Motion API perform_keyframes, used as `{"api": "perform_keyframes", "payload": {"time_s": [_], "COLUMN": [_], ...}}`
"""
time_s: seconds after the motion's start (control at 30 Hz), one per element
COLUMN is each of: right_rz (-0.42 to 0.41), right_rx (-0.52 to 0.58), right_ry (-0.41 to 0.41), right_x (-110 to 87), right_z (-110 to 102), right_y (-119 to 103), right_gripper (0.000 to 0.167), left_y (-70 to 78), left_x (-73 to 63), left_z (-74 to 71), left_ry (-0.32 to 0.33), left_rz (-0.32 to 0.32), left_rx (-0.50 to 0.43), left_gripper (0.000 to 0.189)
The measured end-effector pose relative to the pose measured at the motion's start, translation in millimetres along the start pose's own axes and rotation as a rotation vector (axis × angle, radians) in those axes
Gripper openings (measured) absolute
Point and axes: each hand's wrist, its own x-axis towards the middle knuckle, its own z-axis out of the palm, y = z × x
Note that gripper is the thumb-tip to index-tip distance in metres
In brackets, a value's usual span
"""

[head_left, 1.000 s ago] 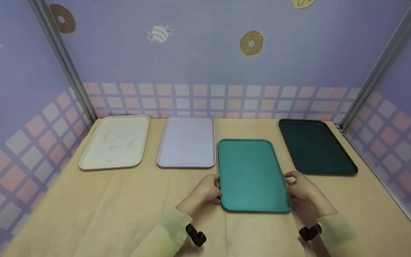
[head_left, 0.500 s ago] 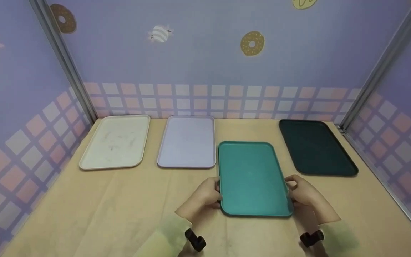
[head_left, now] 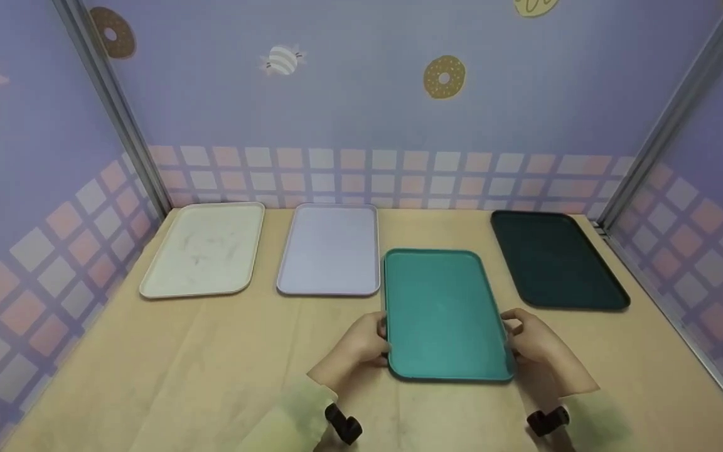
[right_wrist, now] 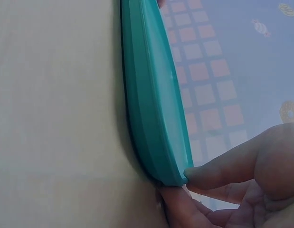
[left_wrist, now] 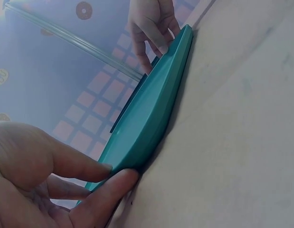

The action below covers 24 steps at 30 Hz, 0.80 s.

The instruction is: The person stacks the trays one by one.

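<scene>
A teal rectangular tray lies flat, at or just above the table surface, in front of the person. My left hand pinches its left rim near the front corner; the left wrist view shows that hand's fingers on the rim from both sides. At the opposite side my right hand grips the right rim, and in the right wrist view its thumb and fingers close on the edge. The fingertips under the tray are partly hidden.
At the back of the wooden table lie a cream tray with grey smudges and a lilac tray. A dark green tray lies to the right. Patterned walls enclose the back and sides.
Both hands have drawn the teal tray slightly toward the person over the first half second. Since then it has stayed almost still, and the other trays have not moved.
</scene>
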Motion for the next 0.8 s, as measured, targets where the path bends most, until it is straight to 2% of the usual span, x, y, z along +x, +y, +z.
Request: {"api": "perform_keyframes", "payload": {"time_s": [0.23, 0.4, 0.53, 0.7, 0.8], "right_rz": [-0.011, -0.009, -0.024, -0.039, -0.074], "right_rx": [-0.014, -0.027, -0.04, -0.047, -0.059], "right_ry": [0.025, 0.033, 0.021, 0.026, 0.075], "right_x": [-1.4, -2.5, -1.8, -0.8, 0.3], "right_z": [3.1, 4.0, 2.6, -6.4, -16.9], "right_y": [-1.1, 0.3, 2.1, 4.5, 9.7], "right_gripper": [0.054, 0.053, 0.052, 0.049, 0.048], "left_y": [0.0, -1.3, -3.1, -3.4, -2.8], "left_x": [0.8, -0.2, -0.9, -3.1, -4.1], "left_z": [0.1, 1.5, 2.1, 1.2, 0.3], "left_ry": [0.011, 0.012, 0.011, 0.014, 0.016], "left_rz": [-0.019, -0.008, 0.019, 0.038, 0.047], "left_rx": [0.007, -0.007, -0.005, 0.002, 0.008], "left_gripper": [0.029, 0.047, 0.042, 0.059, 0.056]}}
